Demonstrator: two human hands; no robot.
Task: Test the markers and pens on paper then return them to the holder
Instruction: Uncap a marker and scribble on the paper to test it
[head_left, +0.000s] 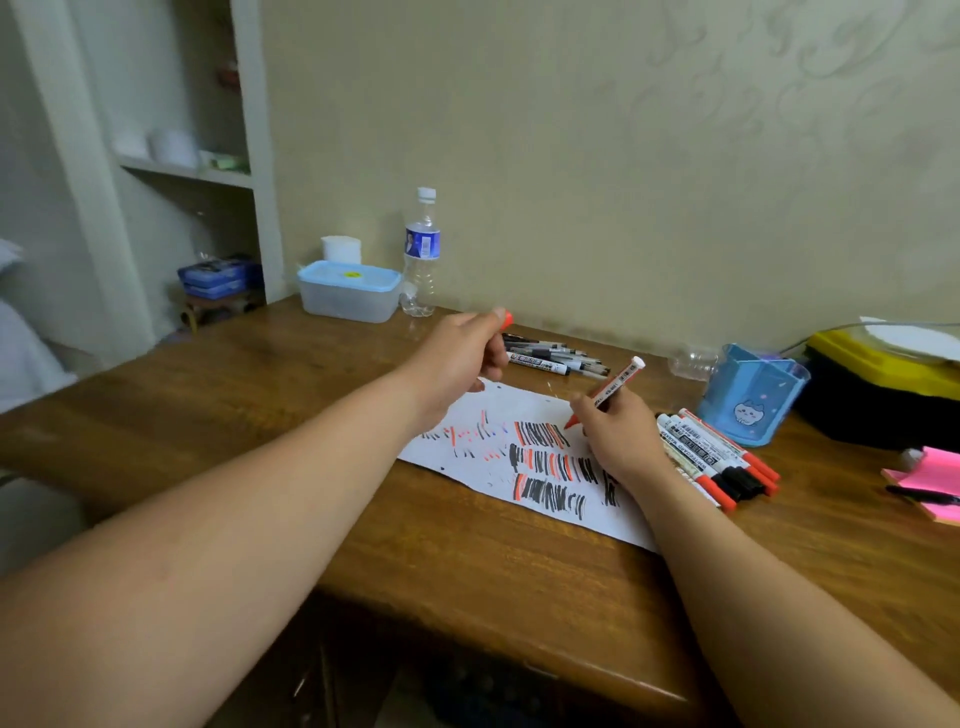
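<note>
Markers lie in a capped bunch just beside the right hand, while a second pile of pens sits beyond the paper, near the wall. The right hand grips one red marker in a writing hold, its tip down on the sheet at the end of the top row of strokes. The left hand hovers over the far left corner of the sheet, pinching what looks like that marker's red cap. Judging by the three dense rows of red and black strokes, testing is well along. Nothing stands up out of the blue holder, so the return step seems wholly undone, and the far pile may still need testing. The holder stands just behind the capped bunch, a short reach for the right hand. That side is crowded by a yellow and black case and pink sticky notes. Bare table lies open to the left of the sheet, and the front edge is well clear of it.
</note>
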